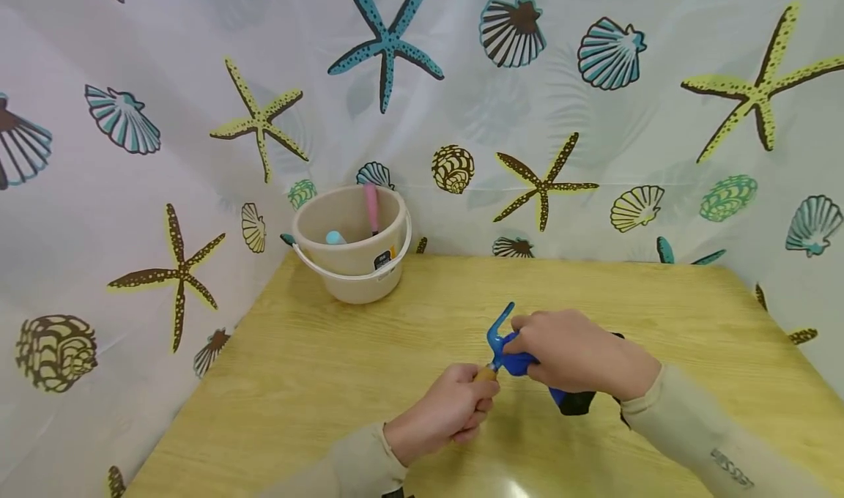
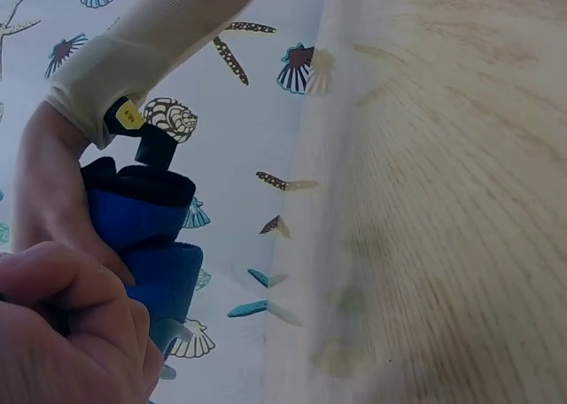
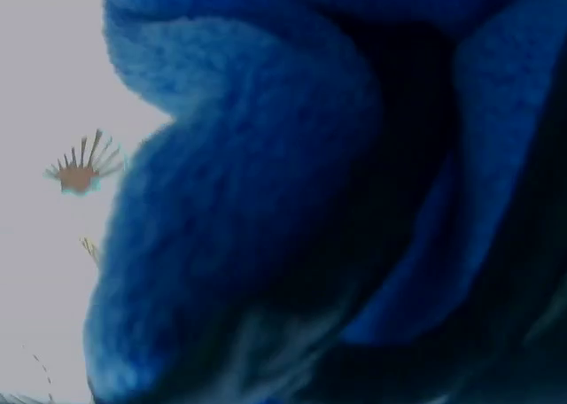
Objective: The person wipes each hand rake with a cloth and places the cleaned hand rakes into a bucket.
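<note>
My left hand (image 1: 455,406) grips the wooden handle (image 1: 486,374) of a small hand tool with a blue metal head (image 1: 494,339). One curved blue prong sticks up past the cloth; the rest of the head is covered, so its exact kind cannot be told. My right hand (image 1: 574,351) pinches a blue cloth (image 1: 519,364) round the head, just beyond the handle. A dark-edged part of the cloth hangs below that wrist. Folded fuzzy cloth (image 3: 239,174) fills most of the right wrist view and hides the fingers there.
A beige bucket (image 1: 356,267) with a white carry handle stands at the table's back left. Inside it are a pink-handled item (image 1: 372,209) and something light blue (image 1: 335,238). Behind the wooden table (image 1: 316,366) hangs a white curtain (image 1: 422,132) printed with starfish and shells.
</note>
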The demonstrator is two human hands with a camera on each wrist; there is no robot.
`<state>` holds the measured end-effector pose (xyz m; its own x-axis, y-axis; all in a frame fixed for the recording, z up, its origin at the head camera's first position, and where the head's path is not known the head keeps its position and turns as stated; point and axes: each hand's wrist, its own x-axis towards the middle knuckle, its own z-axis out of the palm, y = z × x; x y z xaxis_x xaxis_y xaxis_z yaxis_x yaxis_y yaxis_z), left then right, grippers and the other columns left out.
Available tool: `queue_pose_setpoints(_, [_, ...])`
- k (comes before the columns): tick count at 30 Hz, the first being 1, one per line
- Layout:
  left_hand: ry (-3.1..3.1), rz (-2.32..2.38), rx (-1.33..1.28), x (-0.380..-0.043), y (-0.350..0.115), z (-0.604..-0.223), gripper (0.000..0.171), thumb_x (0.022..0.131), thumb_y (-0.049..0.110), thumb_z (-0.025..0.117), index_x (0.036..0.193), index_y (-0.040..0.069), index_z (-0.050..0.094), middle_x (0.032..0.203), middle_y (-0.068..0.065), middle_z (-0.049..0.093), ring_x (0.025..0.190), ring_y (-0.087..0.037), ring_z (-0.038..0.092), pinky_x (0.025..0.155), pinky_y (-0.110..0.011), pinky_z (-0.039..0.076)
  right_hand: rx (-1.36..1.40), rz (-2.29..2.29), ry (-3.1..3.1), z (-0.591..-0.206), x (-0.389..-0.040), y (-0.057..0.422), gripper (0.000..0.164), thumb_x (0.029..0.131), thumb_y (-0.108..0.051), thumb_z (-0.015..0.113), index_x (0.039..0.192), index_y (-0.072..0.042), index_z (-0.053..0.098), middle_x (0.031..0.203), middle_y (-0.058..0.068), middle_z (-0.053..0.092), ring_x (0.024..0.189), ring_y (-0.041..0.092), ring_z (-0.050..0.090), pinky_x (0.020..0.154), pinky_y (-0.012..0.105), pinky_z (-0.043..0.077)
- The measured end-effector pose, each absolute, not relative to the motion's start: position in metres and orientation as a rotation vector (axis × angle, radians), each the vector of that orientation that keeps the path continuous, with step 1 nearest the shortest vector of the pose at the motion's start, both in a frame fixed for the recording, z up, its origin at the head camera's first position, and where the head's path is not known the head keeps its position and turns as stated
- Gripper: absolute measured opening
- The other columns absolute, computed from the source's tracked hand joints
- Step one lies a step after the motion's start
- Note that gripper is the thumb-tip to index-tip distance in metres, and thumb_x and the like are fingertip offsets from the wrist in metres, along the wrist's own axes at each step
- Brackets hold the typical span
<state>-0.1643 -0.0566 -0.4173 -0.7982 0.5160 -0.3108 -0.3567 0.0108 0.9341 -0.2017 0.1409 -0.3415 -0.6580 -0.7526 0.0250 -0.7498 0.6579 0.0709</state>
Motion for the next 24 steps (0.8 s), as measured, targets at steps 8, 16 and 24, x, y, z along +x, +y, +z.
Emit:
queue_pose_setpoints(8, [1.623,1.839,0.236,-0.165,-0.054,-0.415,0.012,0.103,0.016,0.049,0.094,0.009,0.045,0.059,0.004,0.031,0.04,-0.009,0.015,0.036,-0.024,0.016,1.216,-0.151,-2.69,-0.342,-0.207,0.132,0.016,0.086,-0.01,0.075,0.098,-0.021,0.074,0.086,0.001,0.057,0.067,0.016,0.051,0.051,0.027,0.042])
queue_pose_setpoints(16, [1.654,1.855,0.2,-0.165,-0.055,-0.415,0.013,0.101,0.017,0.053,0.091,0.01,0.047,0.058,0.003,0.034,0.039,-0.009,0.018,0.035,-0.024,0.017,1.261,-0.031,-2.874,-0.336,-0.197,0.145,0.019,0.083,-0.01,0.076,0.094,-0.025,0.075,0.084,-0.006,0.055,0.066,0.009,0.046,0.054,0.024,0.038])
queue_pose_setpoints(24, [1.69,1.914,0.171,-0.167,-0.06,-0.409,0.015,0.101,0.015,0.051,0.091,0.009,0.043,0.057,0.003,0.032,0.04,-0.009,0.021,0.034,-0.023,0.019,1.15,-0.151,-2.807,-0.333,-0.201,0.148,0.014,0.084,-0.014,0.079,0.095,-0.022,0.077,0.083,-0.002,0.058,0.068,0.012,0.052,0.054,0.029,0.049])
